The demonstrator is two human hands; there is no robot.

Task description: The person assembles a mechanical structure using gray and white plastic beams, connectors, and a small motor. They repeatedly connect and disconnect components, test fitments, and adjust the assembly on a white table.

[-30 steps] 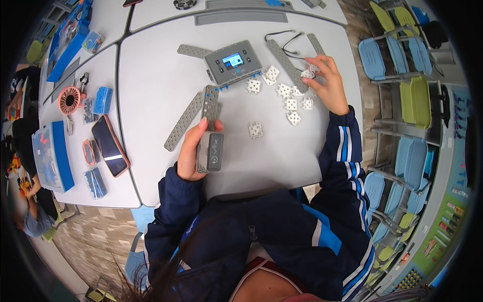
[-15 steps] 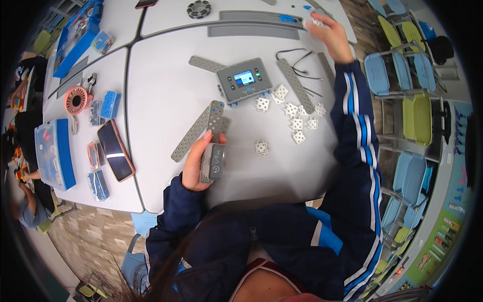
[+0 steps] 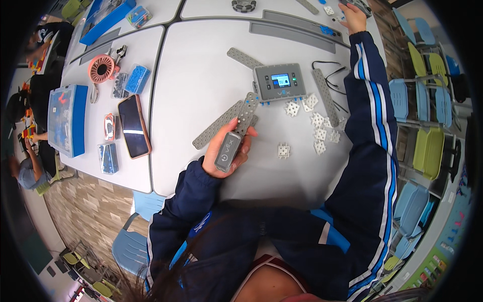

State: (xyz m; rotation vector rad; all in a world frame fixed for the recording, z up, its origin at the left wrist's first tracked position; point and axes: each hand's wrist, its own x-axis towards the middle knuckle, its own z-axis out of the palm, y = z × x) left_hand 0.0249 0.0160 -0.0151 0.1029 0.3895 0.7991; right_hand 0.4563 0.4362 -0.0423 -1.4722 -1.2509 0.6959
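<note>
My left hand (image 3: 221, 151) grips a small grey motor block (image 3: 228, 151) joined to a grey perforated beam (image 3: 245, 113) that points away from me. My right hand (image 3: 353, 10) is stretched far across the table to its back right edge, fingers closed on a small dark grey part (image 3: 358, 4) that is partly cut off by the frame. A grey control unit with a lit screen (image 3: 279, 82) lies in front of me. Several small white square connector pieces (image 3: 318, 121) are scattered to its right, and one (image 3: 284, 150) lies alone nearer me.
More grey perforated beams (image 3: 217, 124) lie on the white table (image 3: 201, 70), with black cables (image 3: 334, 75) by the control unit. On the left stand a phone (image 3: 134, 126), a pink fan (image 3: 102, 68), blue parts boxes (image 3: 67, 118). Chairs (image 3: 427, 151) line the right; another person (image 3: 30, 168) sits far left.
My right hand left the white connectors and reached to the far back right of the table. My left hand kept holding the motor block and beam.
</note>
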